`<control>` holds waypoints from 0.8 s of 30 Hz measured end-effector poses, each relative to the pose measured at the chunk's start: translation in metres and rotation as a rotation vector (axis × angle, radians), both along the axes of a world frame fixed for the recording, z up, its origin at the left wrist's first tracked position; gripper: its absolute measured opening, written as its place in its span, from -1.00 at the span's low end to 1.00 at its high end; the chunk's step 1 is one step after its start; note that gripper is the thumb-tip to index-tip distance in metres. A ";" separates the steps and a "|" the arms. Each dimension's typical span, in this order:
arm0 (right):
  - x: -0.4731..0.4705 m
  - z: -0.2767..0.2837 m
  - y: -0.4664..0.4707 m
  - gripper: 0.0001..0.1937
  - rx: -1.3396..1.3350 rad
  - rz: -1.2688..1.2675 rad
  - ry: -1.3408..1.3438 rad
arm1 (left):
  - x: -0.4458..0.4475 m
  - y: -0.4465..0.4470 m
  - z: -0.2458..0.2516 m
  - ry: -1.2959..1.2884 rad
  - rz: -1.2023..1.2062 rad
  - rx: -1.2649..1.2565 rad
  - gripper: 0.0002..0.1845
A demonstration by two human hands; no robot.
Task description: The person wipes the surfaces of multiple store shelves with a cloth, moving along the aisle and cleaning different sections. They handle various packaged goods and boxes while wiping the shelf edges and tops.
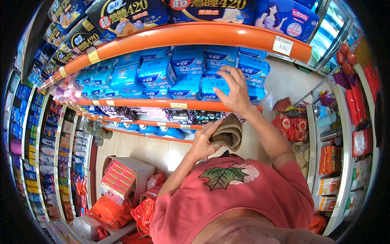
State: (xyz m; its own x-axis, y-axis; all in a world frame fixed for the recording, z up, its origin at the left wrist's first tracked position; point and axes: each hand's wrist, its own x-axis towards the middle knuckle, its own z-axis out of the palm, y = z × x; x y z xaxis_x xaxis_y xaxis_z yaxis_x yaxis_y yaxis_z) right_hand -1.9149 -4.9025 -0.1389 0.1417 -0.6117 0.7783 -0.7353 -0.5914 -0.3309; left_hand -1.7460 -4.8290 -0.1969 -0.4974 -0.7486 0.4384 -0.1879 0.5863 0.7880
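Note:
My left hand [203,141] grips a folded brown cloth [227,131] in front of my chest; its layered edges face me. Raised over the shelf, my right hand [236,90] has its fingers bent and apart, with nothing held in them. It is in front of blue plastic-wrapped packs of sanitary pads [186,61], stacked in two layers. Whether the fingertips touch the nearest pack [210,87] I cannot tell. The packs rest on a shelf with an orange front edge [146,104].
Above runs another orange shelf edge [198,32] bearing larger dark-blue packs [131,15]. Blue bottles [170,131] stand low down. A cardboard box [140,166] and red plastic bags [111,212] sit on the floor at left. Goods racks [341,128] line the right, near a broom [283,104].

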 end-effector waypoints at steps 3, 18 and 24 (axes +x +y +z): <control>0.001 0.002 -0.015 -0.51 0.020 -0.048 0.007 | 0.012 -0.004 -0.006 0.056 0.025 0.009 -0.19; 0.052 0.022 -0.087 -0.11 0.179 -0.206 0.293 | 0.069 -0.028 -0.011 0.120 0.159 0.059 -0.21; 0.081 0.030 -0.079 -0.08 0.267 0.066 0.114 | 0.086 -0.030 -0.024 0.167 0.199 0.176 -0.26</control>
